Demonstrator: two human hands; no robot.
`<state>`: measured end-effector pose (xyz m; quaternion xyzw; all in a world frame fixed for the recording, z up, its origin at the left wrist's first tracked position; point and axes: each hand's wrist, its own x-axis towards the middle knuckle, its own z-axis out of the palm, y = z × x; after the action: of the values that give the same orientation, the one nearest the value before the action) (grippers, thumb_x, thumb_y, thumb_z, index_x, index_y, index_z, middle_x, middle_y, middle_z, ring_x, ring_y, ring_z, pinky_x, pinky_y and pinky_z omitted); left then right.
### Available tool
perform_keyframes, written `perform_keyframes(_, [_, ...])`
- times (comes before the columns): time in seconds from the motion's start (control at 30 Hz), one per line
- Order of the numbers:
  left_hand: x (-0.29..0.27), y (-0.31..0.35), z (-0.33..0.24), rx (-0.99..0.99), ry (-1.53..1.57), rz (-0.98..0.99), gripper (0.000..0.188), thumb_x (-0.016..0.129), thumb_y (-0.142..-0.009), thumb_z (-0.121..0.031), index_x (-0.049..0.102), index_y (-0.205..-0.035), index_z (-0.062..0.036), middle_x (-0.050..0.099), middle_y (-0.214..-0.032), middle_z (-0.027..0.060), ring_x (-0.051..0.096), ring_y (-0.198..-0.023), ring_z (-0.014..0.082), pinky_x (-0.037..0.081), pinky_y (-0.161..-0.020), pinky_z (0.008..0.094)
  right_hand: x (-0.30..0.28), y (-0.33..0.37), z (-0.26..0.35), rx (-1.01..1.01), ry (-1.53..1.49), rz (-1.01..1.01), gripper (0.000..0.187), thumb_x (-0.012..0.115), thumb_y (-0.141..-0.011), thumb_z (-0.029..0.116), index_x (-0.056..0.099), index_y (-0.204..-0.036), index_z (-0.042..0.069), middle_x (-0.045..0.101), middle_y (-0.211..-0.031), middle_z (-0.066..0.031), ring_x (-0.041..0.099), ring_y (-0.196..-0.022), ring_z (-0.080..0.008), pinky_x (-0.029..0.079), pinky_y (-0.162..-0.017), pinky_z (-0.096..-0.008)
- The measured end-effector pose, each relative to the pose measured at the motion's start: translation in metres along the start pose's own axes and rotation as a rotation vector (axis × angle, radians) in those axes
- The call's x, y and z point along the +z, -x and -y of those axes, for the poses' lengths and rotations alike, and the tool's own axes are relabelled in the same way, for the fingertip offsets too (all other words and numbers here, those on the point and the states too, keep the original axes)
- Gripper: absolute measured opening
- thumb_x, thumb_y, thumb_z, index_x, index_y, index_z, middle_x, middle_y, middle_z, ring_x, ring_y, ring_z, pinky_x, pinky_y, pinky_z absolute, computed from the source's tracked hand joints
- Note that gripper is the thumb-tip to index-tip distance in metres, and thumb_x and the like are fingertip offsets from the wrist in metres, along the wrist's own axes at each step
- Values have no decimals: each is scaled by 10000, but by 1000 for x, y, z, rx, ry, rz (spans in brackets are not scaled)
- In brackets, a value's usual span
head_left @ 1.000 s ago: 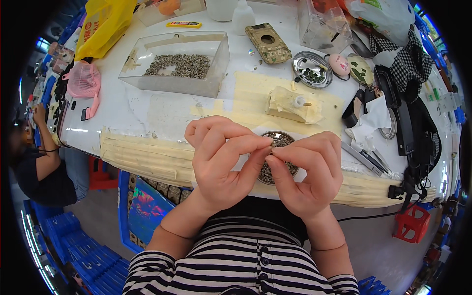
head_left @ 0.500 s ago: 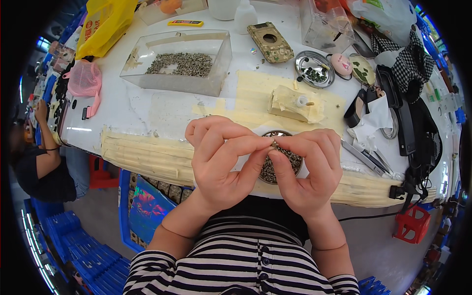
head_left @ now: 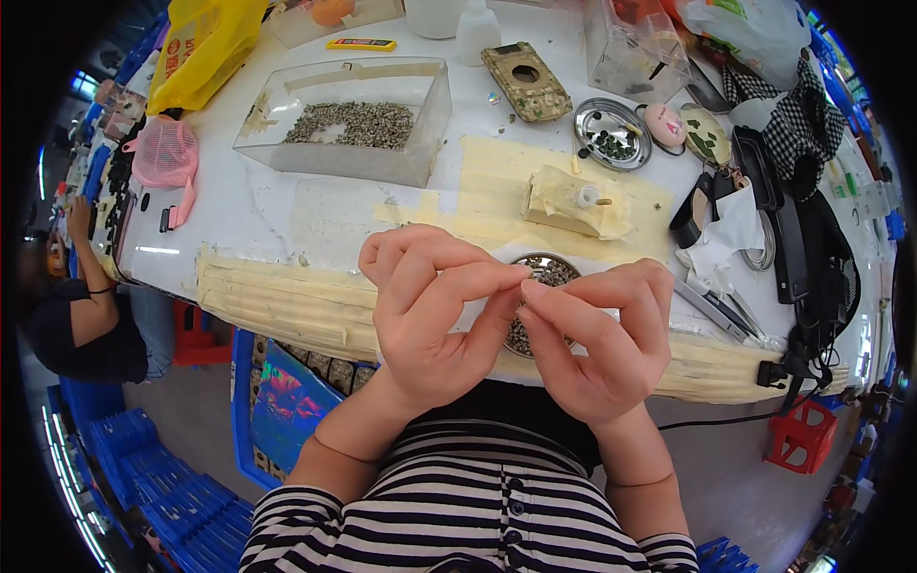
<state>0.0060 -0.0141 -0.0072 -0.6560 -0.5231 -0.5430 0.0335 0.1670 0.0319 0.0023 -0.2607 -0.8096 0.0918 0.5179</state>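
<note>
Over a round metal dish (head_left: 569, 260) of small grey metal pieces (head_left: 548, 273), both my hands meet with their fingertips close together. My left hand (head_left: 430, 320) is closed in a thumb-and-forefinger pinch; whatever lies in it is too small to make out. Likewise my right hand (head_left: 611, 334) pinches thumb to forefinger right beside the left fingertips, and its contents are hidden. Part of the dish is covered by my fingers. Just beyond it sits a block wrapped in cream tape (head_left: 564, 202), with a small white cup-like piece (head_left: 586, 196) on top.
At the back left, a clear bin (head_left: 401, 170) holds many similar grey pieces. Farther right are a camouflage-patterned case (head_left: 525, 81), a metal plate (head_left: 581, 122) with dark green bits, and tools (head_left: 712, 310). Cream tape (head_left: 287, 296) covers the table's front edge. Another person (head_left: 86, 325) sits at far left.
My right hand has turned slightly, and its fingertips have shifted a little left and down, showing more of the dish's pieces. The left hand stays nearly in place.
</note>
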Motion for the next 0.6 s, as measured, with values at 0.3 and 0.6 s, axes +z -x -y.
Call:
perform_keyframes(0.3, [0, 0, -1, -3, 18, -8, 249, 825, -720, -58, 746, -941, -142, 632, -855, -26, 551, -804, 177, 321, -810, 338, 2, -2, 1, 143, -17, 27, 249, 826, -720, 113, 744, -955, 103, 628, -793, 9, 541, -720, -190, 379, -725, -332])
perform_keyframes(0.6, [0, 1, 1, 3, 8, 2, 242, 823, -724, -65, 745, -938, -146, 631, -859, -27, 553, -818, 177, 322, -815, 338, 3, -2, 0, 167, -76, 18, 202, 830, -723, 99, 722, -893, 103, 635, -785, -4, 555, -721, -199, 387, -724, -336])
